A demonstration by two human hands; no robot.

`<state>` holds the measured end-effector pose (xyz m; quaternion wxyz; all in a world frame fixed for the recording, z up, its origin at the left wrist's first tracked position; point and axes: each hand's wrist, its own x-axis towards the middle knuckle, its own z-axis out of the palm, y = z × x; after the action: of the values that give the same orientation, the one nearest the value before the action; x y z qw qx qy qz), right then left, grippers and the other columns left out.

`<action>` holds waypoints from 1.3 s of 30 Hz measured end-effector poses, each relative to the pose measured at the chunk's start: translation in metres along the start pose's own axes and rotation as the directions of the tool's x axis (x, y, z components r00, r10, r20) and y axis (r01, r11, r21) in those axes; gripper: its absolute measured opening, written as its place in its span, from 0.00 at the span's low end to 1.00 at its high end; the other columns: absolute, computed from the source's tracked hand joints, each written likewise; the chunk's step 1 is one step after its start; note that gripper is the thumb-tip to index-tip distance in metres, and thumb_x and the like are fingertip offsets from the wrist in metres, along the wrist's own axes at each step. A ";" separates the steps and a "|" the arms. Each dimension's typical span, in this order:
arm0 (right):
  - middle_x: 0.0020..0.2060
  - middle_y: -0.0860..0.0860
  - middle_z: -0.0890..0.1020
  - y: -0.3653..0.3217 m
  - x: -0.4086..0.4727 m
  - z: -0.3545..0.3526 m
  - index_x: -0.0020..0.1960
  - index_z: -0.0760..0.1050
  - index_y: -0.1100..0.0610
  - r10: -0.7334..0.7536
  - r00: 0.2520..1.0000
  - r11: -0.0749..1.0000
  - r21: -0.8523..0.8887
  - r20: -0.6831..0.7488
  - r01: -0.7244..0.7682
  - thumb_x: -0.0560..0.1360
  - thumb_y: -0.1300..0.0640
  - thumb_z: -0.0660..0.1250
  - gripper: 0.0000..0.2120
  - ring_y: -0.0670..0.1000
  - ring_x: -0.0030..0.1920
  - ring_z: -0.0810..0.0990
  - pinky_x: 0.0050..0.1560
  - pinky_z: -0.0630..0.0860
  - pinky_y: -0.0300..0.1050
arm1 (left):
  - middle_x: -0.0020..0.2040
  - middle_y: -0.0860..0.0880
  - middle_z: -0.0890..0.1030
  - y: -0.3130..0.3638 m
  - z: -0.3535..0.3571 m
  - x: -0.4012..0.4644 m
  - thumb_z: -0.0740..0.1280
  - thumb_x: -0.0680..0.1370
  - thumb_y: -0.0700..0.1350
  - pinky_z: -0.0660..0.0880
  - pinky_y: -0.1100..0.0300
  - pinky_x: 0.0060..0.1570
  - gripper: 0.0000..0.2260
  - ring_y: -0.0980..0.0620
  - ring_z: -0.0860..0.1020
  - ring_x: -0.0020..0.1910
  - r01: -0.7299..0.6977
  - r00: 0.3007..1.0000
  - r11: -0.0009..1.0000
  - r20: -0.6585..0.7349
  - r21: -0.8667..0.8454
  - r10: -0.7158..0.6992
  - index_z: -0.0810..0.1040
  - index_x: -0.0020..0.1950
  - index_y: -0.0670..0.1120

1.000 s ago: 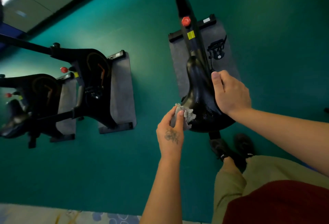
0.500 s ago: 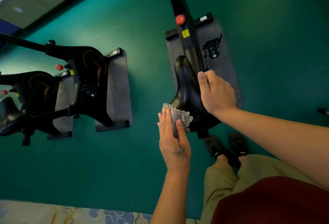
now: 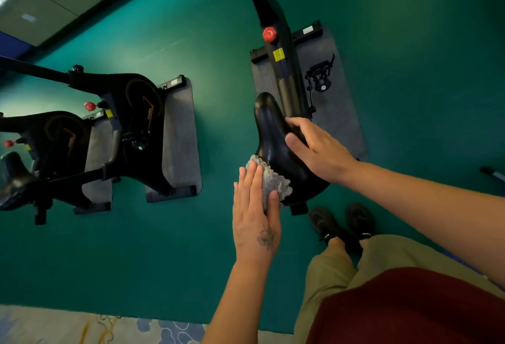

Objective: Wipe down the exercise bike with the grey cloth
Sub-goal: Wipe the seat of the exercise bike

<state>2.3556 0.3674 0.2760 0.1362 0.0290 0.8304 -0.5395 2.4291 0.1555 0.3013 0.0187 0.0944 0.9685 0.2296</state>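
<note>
Head view, looking down. A green floor (image 3: 136, 248) fills the field. The exercise bike (image 3: 284, 81) under treatment stands at twelve o'clock on a grey mat (image 3: 336, 114), its black saddle (image 3: 273, 136) nearest the viewer; two further bikes (image 3: 109, 130) stand at nine o'clock. The right hand (image 3: 317, 149), at three o'clock of the saddle, has its fingers curled over the saddle's right flank, steadying it. The left hand (image 3: 255, 207), at seven o'clock of the saddle, lies flat with straight fingers, pressing the grey cloth (image 3: 270, 182) against the saddle's left rear edge; its grip is spread flat, pinning the cloth rather than clutching it. A red knob (image 3: 269, 34) sits on the frame at twelve o'clock. Step in hand, as judged: wiping the saddle's side. The next move likely calls for sliding the cloth forward along the left flank toward the nose, keeping pressure, with the frame and handlebar post apparently yet to wipe.
</note>
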 end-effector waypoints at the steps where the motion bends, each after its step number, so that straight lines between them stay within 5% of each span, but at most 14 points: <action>1: 0.81 0.45 0.65 0.008 -0.003 -0.004 0.82 0.59 0.49 -0.058 0.997 0.998 -0.013 0.056 0.058 0.79 0.24 0.51 0.41 0.47 0.79 0.65 0.77 0.64 0.52 | 0.86 0.51 0.61 0.000 -0.001 -0.002 0.62 0.88 0.48 0.53 0.47 0.86 0.25 0.51 0.55 0.87 -0.011 1.000 1.000 0.015 0.019 0.011 0.64 0.85 0.44; 7: 0.83 0.34 0.47 0.052 -0.021 -0.027 0.85 0.48 0.41 -0.141 0.953 0.981 -0.092 0.269 0.171 0.71 0.23 0.67 0.52 0.39 0.83 0.48 0.82 0.52 0.49 | 0.86 0.51 0.61 0.005 -0.003 0.019 0.59 0.89 0.49 0.48 0.43 0.86 0.24 0.51 0.53 0.87 -0.133 0.990 0.979 0.071 0.152 0.124 0.64 0.85 0.44; 13: 0.84 0.37 0.48 0.059 -0.024 -0.027 0.85 0.44 0.42 -0.158 0.935 0.967 -0.144 0.317 0.212 0.65 0.22 0.73 0.61 0.40 0.83 0.48 0.81 0.50 0.44 | 0.86 0.51 0.61 0.014 0.004 0.019 0.61 0.88 0.48 0.49 0.42 0.86 0.24 0.50 0.53 0.87 -0.118 0.992 0.982 0.067 0.147 0.109 0.65 0.85 0.45; 20: 0.84 0.39 0.51 0.059 -0.024 -0.027 0.85 0.44 0.43 -0.171 0.936 0.964 -0.144 0.308 0.224 0.66 0.22 0.72 0.61 0.44 0.83 0.52 0.83 0.53 0.48 | 0.87 0.53 0.58 -0.015 -0.017 0.008 0.62 0.88 0.50 0.49 0.37 0.85 0.27 0.49 0.53 0.87 -0.288 0.949 0.922 0.206 0.257 0.240 0.61 0.86 0.47; 29: 0.84 0.40 0.53 0.064 -0.023 -0.029 0.86 0.44 0.43 -0.180 0.928 0.965 -0.123 0.326 0.231 0.64 0.21 0.71 0.62 0.44 0.82 0.54 0.83 0.55 0.51 | 0.88 0.48 0.57 0.019 0.005 0.027 0.59 0.89 0.49 0.48 0.39 0.85 0.26 0.46 0.51 0.87 -0.263 0.960 0.934 0.161 0.240 0.229 0.60 0.86 0.44; 39: 0.83 0.35 0.50 0.072 -0.033 -0.037 0.85 0.43 0.39 -0.177 0.926 0.962 -0.141 0.334 0.235 0.66 0.24 0.74 0.60 0.41 0.82 0.53 0.82 0.55 0.47 | 0.88 0.50 0.56 -0.019 -0.019 0.015 0.61 0.88 0.49 0.51 0.38 0.85 0.27 0.47 0.51 0.87 -0.325 0.930 0.914 0.257 0.242 0.263 0.60 0.86 0.44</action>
<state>2.3939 0.4336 0.2345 0.2129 -0.1583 0.8407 -0.4721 2.4099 0.1332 0.3100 0.0767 0.2663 0.9577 0.0782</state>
